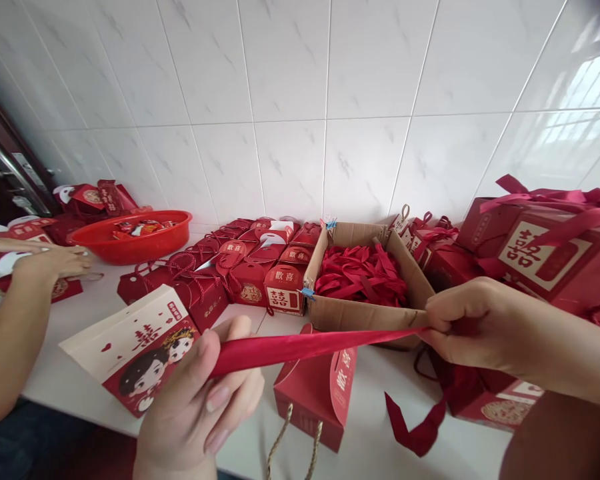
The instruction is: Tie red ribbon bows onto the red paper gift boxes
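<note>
L hand & R hand each pinch a ribbon, stretched btwn them, nr. a red box & carton. Smooth ribbon might slip if either pinch loosens; tail hanging below R hand could twist or snag.
</note>
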Motion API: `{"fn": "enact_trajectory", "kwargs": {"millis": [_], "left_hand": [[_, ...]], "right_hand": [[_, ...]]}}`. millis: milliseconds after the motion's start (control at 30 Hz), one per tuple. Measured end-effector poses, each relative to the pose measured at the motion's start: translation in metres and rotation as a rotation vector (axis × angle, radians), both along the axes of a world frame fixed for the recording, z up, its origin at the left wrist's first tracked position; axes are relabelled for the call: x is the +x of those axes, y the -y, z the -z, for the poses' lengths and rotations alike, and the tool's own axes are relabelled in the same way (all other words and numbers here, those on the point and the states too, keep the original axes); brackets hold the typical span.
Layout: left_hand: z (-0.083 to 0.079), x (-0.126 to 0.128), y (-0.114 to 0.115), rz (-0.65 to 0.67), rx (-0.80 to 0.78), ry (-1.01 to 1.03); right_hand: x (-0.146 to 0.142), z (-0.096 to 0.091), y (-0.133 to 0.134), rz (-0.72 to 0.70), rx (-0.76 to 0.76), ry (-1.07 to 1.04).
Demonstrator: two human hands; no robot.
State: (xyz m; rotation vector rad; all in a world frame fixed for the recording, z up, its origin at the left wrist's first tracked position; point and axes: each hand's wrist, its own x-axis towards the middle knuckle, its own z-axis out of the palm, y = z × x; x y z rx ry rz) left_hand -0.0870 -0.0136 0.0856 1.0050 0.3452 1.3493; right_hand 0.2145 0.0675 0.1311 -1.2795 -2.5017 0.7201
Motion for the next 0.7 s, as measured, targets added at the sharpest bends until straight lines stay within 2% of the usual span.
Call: {"fn": "enact_trajectory", "kwargs": {"millis": [67,133,200,233,333,400,500,600,700], "left_hand": [[0.002,-0.005,-0.002,-0.073,0.029,-0.069],[0.002,-0.006,-0.003,-0.242,0.011,-0.218],[0.001,-0.003,-0.003,-0.399,-0.016,-0.411],[0.000,0.001,-0.002,-0.431,-0.014,-0.500],[-0.006,0.018,0.002,-0.433,-0.005,-0.698],[-0.011,0.029,0.005,-0.432,-0.002,-0.784],[-0.016,0.041,0.006,-0.452,0.018,-0.865],[-0.015,0.043,0.005,-0.532,0.025,-0.847],[-0.011,0.043,0.003,-0.595,0.040,-0.837]], "right_hand": [[0.008,0.000,0.002,0.088,0.009,0.059],[0.011,-0.005,0.006,0.131,-0.016,0.066],[0.004,-0.011,0.010,0.093,-0.023,0.010],[-0.003,-0.014,0.011,0.041,-0.012,-0.037],[-0.037,-0.017,0.011,-0.178,-0.035,-0.201],[-0.061,-0.013,0.007,-0.341,-0.168,-0.322],[-0.083,-0.005,-0.001,-0.558,-0.357,-0.384],[-0.085,-0.001,-0.005,-0.578,-0.453,-0.431],[-0.076,-0.004,-0.004,-0.507,-0.425,-0.399]]}}
